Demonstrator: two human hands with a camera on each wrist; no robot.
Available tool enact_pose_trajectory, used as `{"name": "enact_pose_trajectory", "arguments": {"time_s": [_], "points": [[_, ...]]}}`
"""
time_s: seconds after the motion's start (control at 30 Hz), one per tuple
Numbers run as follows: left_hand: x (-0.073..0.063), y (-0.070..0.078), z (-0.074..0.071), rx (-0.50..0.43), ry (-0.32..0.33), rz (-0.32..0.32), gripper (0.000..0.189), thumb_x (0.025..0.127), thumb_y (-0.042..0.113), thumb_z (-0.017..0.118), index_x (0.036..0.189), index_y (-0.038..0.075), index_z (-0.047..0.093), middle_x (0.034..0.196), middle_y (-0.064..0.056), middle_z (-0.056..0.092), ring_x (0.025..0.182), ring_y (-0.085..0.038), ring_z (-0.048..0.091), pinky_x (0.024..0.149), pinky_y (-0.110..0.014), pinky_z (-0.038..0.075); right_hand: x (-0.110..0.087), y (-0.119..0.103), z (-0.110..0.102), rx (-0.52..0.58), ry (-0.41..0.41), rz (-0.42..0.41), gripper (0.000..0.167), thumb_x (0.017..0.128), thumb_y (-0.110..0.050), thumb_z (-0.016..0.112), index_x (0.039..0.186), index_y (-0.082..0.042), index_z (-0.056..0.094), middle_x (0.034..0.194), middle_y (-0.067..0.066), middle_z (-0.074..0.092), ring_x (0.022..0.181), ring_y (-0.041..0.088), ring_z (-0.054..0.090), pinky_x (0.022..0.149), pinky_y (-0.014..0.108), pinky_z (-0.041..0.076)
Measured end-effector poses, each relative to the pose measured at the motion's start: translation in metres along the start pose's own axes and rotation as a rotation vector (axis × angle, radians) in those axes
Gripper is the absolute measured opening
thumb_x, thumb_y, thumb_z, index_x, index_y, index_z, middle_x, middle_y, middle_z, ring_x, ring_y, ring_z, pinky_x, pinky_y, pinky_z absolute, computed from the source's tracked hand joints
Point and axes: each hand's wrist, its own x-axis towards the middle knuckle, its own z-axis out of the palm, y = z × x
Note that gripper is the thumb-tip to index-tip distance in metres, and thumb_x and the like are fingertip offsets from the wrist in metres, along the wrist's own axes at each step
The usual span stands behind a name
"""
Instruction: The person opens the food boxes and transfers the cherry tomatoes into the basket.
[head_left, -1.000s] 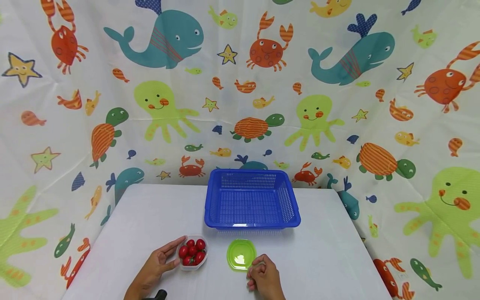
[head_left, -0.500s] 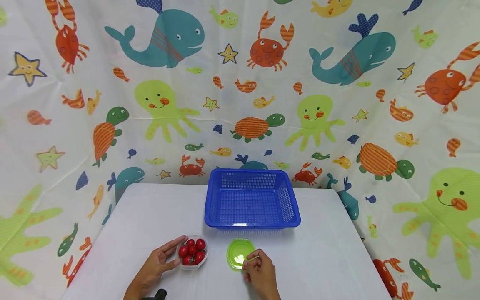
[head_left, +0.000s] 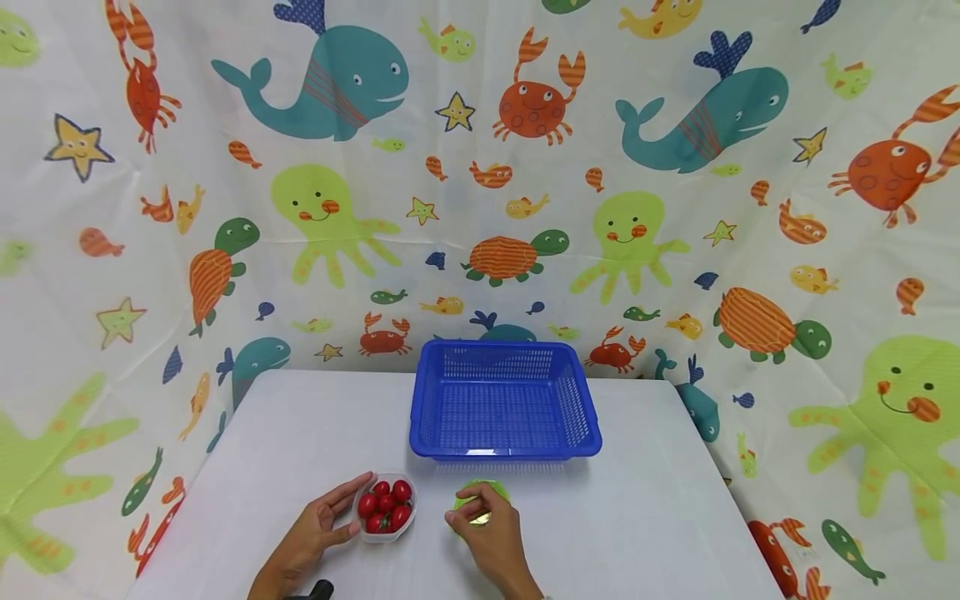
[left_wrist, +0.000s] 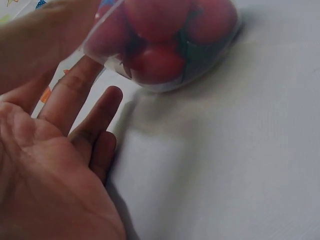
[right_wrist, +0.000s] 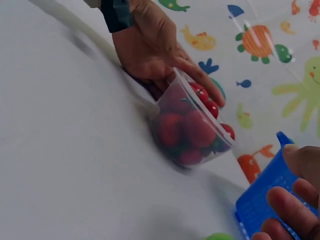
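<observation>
On my feed, the left hand (head_left: 318,525) holds the left side of a clear container (head_left: 385,538) between thumb and fingers, on the near part of the table (head_left: 645,500), left of centre. The container stands upright, with shiny red tomatoes (head_left: 386,504) in it. To its right I see the right hand (head_left: 495,535) over the green lid (head_left: 496,486); that hand's fingers are loosely bent, the thumb apart, and it seems to grip nothing, though it hides much of the lid from me. On the far side sits a blue basket (head_left: 450,452), before a cloth (head_left: 555,167) printed with sea animals.
</observation>
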Motion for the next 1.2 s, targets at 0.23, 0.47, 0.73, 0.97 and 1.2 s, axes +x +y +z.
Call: {"name": "enact_pose_trajectory", "arguments": {"time_s": [0.23, 0.47, 0.73, 0.97, 1.2], "points": [[0.000, 0.001, 0.001, 0.015, 0.005, 0.009, 0.073, 0.100, 0.014, 0.074, 0.164, 0.012, 0.040, 0.172, -0.010, 0.039, 0.128, 0.027, 0.046, 0.125, -0.071, 0.000, 0.009, -0.016, 0.020, -0.022, -0.062, -0.031, 0.032, 0.085, -0.027, 0.090, 0.114, -0.024, 0.076, 0.094, -0.010, 0.078, 0.098, 0.012, 0.066, 0.073, 0.020, 0.055], [-0.003, 0.000, 0.003, 0.009, 0.016, 0.024, 0.069, 0.101, 0.012, 0.071, 0.163, 0.011, 0.042, 0.171, -0.012, 0.040, 0.124, 0.029, 0.046, 0.124, -0.075, -0.001, 0.015, -0.031, 0.043, -0.087, -0.079, -0.191, 0.037, 0.085, -0.025, 0.091, 0.119, -0.025, 0.077, 0.111, -0.005, 0.081, 0.108, 0.006, 0.057, 0.088, 0.028, 0.056], [-0.002, -0.004, 0.003, 0.040, 0.020, 0.068, 0.065, 0.102, 0.011, 0.070, 0.162, 0.011, 0.044, 0.169, -0.010, 0.043, 0.129, 0.025, 0.045, 0.124, -0.080, 0.004, 0.019, -0.040, 0.063, -0.175, -0.094, -0.255, 0.042, 0.082, -0.026, 0.093, 0.122, -0.028, 0.081, 0.117, -0.011, 0.080, 0.108, 0.004, 0.054, 0.091, 0.026, 0.051], [-0.003, -0.005, 0.002, 0.039, 0.013, 0.082, 0.065, 0.102, 0.010, 0.069, 0.162, 0.010, 0.044, 0.169, -0.008, 0.044, 0.131, 0.024, 0.045, 0.125, -0.080, 0.003, 0.022, -0.040, 0.076, -0.196, -0.130, -0.249, 0.042, 0.082, -0.025, 0.093, 0.122, -0.028, 0.081, 0.116, -0.013, 0.080, 0.104, 0.003, 0.053, 0.089, 0.021, 0.050], [-0.004, -0.003, 0.003, 0.075, 0.027, 0.089, 0.064, 0.102, 0.014, 0.070, 0.161, 0.014, 0.047, 0.169, -0.007, 0.045, 0.131, 0.024, 0.046, 0.125, -0.079, 0.008, 0.024, -0.036, 0.083, -0.253, -0.117, -0.254, 0.039, 0.078, -0.023, 0.096, 0.115, -0.029, 0.084, 0.108, -0.017, 0.080, 0.097, 0.001, 0.050, 0.083, 0.019, 0.047]]}}
